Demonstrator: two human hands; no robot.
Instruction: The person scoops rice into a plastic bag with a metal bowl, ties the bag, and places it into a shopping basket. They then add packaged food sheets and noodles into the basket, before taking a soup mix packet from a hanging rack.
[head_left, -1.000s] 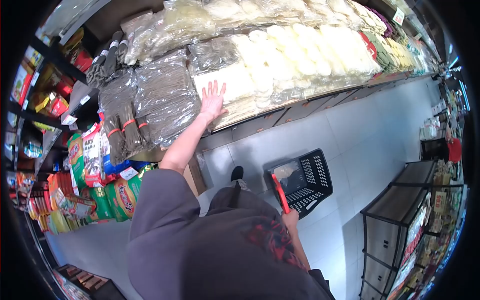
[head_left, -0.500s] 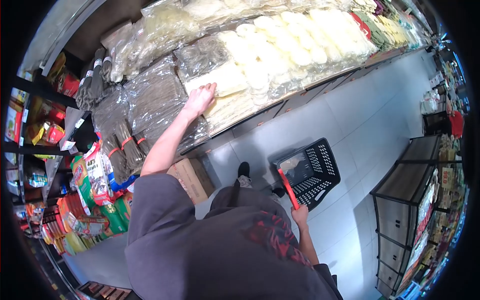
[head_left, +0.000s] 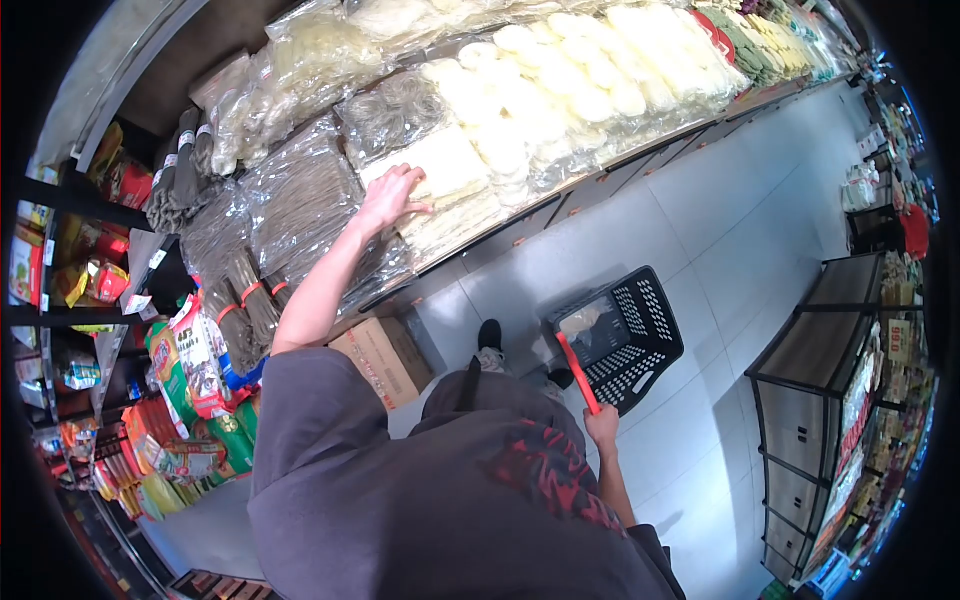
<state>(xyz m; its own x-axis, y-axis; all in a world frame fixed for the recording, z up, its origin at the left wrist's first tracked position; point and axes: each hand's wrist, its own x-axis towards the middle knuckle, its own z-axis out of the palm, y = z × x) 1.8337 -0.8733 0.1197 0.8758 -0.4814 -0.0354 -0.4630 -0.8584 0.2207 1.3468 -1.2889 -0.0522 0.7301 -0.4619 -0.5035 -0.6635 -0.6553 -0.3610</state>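
Observation:
My left hand (head_left: pixel 392 197) rests at the left end of a pale packet of dried noodles (head_left: pixel 440 165). Its thumb is spread away from the fingers, and it is open. Left of it lie clear-wrapped bundles of brownish, thin noodles (head_left: pixel 300 190). Down at my side, my right hand (head_left: pixel 602 425) is closed round the red handle (head_left: pixel 577 372) of a black shopping basket (head_left: pixel 632 335). A whitish item in clear wrapping (head_left: pixel 582 318) lies inside the basket.
Round, pale noodle cakes (head_left: pixel 560 85) fill the display to the right. A cardboard box (head_left: pixel 380 362) stands on the floor below it. Shelves of bright packets (head_left: pixel 105 265) are on the left. A dark-framed cabinet (head_left: pixel 805 420) stands to the right.
My left hand has shifted slightly left, and its thumb has opened away from the fingers. My right hand keeps the basket in nearly the same place.

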